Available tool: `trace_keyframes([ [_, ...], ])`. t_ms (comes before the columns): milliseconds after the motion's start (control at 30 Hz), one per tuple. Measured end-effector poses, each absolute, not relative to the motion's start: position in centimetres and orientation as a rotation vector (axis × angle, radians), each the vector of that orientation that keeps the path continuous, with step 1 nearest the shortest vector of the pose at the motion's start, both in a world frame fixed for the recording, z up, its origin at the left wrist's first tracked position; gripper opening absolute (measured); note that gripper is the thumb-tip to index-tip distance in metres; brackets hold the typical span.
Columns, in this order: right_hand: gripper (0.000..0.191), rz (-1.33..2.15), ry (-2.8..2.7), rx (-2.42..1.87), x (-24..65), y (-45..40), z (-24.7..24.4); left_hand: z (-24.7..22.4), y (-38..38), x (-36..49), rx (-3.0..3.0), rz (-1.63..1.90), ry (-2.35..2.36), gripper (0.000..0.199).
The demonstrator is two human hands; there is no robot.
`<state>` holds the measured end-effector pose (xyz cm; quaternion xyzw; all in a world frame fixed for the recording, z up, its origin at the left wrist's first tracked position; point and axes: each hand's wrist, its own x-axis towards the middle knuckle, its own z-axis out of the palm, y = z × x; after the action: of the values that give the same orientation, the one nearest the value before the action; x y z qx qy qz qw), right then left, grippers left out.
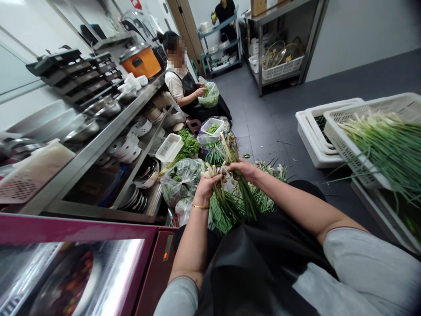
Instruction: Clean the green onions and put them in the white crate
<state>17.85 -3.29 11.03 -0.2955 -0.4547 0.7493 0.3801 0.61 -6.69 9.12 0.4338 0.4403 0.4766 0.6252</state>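
Observation:
My left hand [209, 184], with a gold bangle at the wrist, is closed round a bunch of spring onions whose pale stem ends [212, 170] point upward. Close beside it, my right hand [244, 170] grips a second bunch of spring onions [231, 149], with brownish, rooty ends uppermost. The fingers of both hands nearly meet between the bunches, and the small detail there is hard to make out. Green leaves [226, 210] hang below the hands over my dark apron [250, 263]. More loose spring onions [268, 199] lie behind my right forearm.
At right, a white basket [371, 169] of spring onions rests over white trays [304, 131]. Bagged greens [180, 180] and a small white basket [169, 148] sit ahead-left. A steel shelf [131, 105] runs along the left. A co-worker [184, 87] sits ahead holding a bag of greens.

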Motion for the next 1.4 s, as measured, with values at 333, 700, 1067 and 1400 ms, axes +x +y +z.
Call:
trace_keyframes([
  [333,0.019,2.023,-1.060,-0.480,20.0,-5.9,14.6,7.0,-8.4,-3.7,1.070,1.037,1.120,0.032],
  [700,0.033,1.912,-1.220,-0.895,18.4,1.1,9.3,8.4,-10.3,-5.9,0.849,1.289,1.019,0.037],
  [1067,0.043,2.196,-1.394,-0.650,17.7,-1.7,9.8,10.8,-8.4,-1.5,0.774,1.373,1.079,0.050],
  [1400,0.052,2.080,-1.437,-0.710,17.6,-3.2,7.2,10.8,-7.8,0.0,0.801,1.429,1.246,0.035],
])
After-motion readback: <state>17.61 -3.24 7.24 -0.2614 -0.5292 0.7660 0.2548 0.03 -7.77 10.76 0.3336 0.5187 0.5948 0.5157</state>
